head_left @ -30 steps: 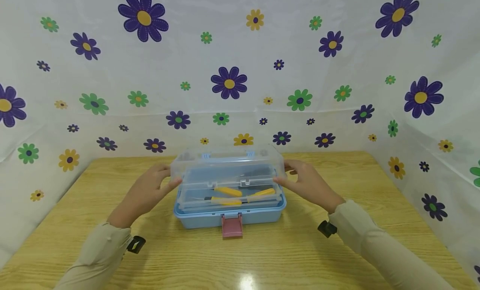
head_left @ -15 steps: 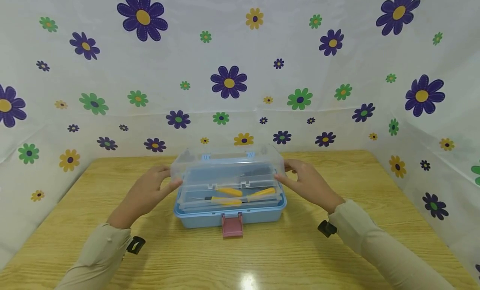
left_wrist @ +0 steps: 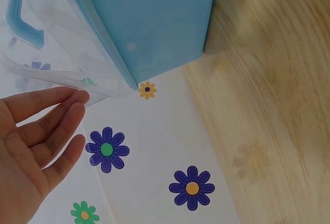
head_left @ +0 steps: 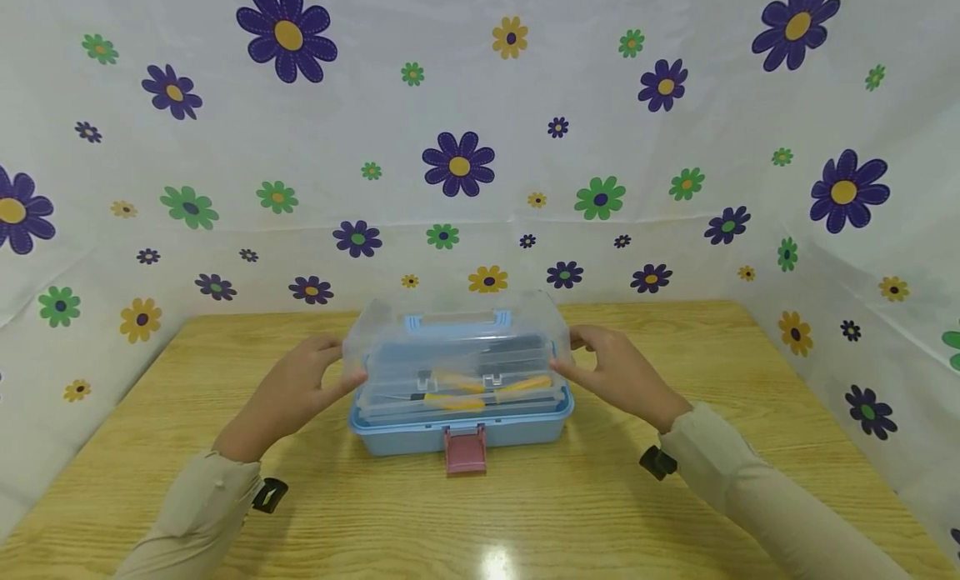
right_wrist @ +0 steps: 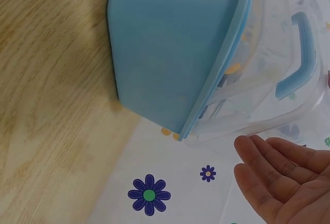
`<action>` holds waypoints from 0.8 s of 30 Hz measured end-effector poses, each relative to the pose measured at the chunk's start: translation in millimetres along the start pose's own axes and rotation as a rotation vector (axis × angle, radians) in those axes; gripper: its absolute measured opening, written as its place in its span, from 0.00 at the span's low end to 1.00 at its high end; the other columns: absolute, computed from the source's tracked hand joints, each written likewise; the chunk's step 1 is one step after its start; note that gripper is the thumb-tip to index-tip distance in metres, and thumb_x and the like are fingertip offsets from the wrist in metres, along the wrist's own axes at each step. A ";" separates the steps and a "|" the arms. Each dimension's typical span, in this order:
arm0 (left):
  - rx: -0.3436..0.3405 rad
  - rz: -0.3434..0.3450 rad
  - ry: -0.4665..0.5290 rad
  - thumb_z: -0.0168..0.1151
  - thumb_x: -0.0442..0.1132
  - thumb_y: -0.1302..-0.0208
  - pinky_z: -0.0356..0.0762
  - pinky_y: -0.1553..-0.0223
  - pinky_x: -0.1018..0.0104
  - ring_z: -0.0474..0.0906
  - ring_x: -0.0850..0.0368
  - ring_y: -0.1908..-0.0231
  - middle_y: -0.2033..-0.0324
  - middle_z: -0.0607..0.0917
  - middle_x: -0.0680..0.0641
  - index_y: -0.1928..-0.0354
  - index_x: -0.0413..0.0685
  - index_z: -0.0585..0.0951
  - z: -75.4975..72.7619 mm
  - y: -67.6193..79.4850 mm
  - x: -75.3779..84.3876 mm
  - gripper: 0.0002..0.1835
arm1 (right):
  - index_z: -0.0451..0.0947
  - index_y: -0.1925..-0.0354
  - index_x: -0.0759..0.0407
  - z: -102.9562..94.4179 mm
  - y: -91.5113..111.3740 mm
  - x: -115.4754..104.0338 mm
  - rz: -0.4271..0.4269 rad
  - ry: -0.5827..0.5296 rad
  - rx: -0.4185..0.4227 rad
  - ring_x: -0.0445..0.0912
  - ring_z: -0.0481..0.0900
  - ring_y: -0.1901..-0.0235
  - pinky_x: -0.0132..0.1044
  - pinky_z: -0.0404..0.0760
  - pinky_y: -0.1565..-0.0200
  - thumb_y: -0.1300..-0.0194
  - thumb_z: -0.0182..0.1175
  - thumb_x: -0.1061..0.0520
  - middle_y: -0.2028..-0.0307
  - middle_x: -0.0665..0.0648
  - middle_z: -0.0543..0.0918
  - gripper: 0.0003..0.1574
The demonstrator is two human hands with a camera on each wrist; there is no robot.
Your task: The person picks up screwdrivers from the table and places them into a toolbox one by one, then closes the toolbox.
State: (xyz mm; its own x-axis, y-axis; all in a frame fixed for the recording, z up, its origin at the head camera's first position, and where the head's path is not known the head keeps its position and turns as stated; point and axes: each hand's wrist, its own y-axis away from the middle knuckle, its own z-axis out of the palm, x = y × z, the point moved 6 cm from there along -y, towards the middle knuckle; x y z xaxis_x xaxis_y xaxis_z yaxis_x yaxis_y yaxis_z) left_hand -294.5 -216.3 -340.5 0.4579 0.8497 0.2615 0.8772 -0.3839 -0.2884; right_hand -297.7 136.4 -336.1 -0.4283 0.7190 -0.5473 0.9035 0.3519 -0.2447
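Note:
A light-blue toolbox (head_left: 390, 441) sits mid-table, its clear lid (head_left: 382, 315) tilted up and partly raised, with a blue handle (head_left: 457, 322) on top. My left hand (head_left: 288, 392) holds the lid's left end, thumb at the front and fingers behind. At the right end, my right hand (head_left: 622, 380) grips the lid in the same way. Through the plastic show several yellow-handled tools (head_left: 528, 385), one a thin-shafted screwdriver, and a dark flat thing (head_left: 513, 347). Both wrist views show the fingertips at the lid's back edge.
A pink latch (head_left: 465, 452) hangs down at the box's front. The wooden table (head_left: 390, 522) meets a white flower-print cloth (head_left: 510, 97) at the back and sides. Black wrist straps (head_left: 270, 494) are on both sleeves.
The lid's front edge has come down and forward over the tools, and its handle shows more. Both hands have moved slightly down with it. The toolbox base stays in place.

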 end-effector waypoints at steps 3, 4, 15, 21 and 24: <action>0.019 0.019 -0.017 0.55 0.55 0.35 0.71 0.45 0.41 0.74 0.38 0.46 0.48 0.79 0.35 0.46 0.35 0.78 1.2 0.6 -0.1 0.30 | 0.73 0.43 0.63 0.6 1.2 0.2 -0.011 0.007 0.002 0.54 0.78 0.48 0.52 0.76 0.45 0.38 0.59 0.41 0.49 0.60 0.81 0.34; 0.028 0.027 -0.024 0.56 0.55 0.36 0.72 0.45 0.42 0.74 0.39 0.46 0.48 0.79 0.36 0.47 0.35 0.78 1.2 0.7 0.2 0.29 | 0.73 0.43 0.63 0.8 1.4 0.3 -0.015 0.013 0.004 0.54 0.78 0.48 0.52 0.76 0.45 0.38 0.59 0.41 0.49 0.59 0.81 0.34; 0.090 0.120 -0.095 0.62 0.54 0.42 0.75 0.48 0.45 0.77 0.41 0.50 0.53 0.82 0.37 0.52 0.35 0.82 1.4 3.3 3.7 0.28 | 0.76 0.47 0.59 2.7 3.8 1.1 -0.065 0.024 0.034 0.52 0.79 0.50 0.51 0.76 0.47 0.42 0.64 0.42 0.52 0.56 0.83 0.31; 0.105 0.175 -0.146 0.65 0.57 0.45 0.77 0.51 0.47 0.80 0.42 0.55 0.56 0.83 0.38 0.55 0.33 0.82 7.8 5.2 4.0 0.31 | 0.76 0.47 0.59 6.4 6.5 3.7 -0.084 0.037 0.043 0.51 0.79 0.51 0.50 0.77 0.47 0.44 0.66 0.43 0.52 0.55 0.82 0.32; 0.120 0.201 -0.161 0.65 0.58 0.46 0.78 0.53 0.48 0.80 0.43 0.56 0.57 0.83 0.38 0.56 0.33 0.82 10.1 6.4 4.8 0.31 | 0.75 0.46 0.62 9.0 7.3 4.4 -0.094 0.074 0.042 0.52 0.79 0.51 0.49 0.78 0.48 0.45 0.67 0.43 0.51 0.57 0.82 0.34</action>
State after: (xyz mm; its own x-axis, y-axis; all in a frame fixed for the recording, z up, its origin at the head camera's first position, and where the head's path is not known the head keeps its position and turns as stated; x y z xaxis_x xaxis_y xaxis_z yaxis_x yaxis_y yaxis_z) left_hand -288.2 -211.0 -350.4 0.5838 0.8109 0.0407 0.7430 -0.5133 -0.4295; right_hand -292.8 136.7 -347.5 -0.5098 0.7269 -0.4601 0.8585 0.3954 -0.3265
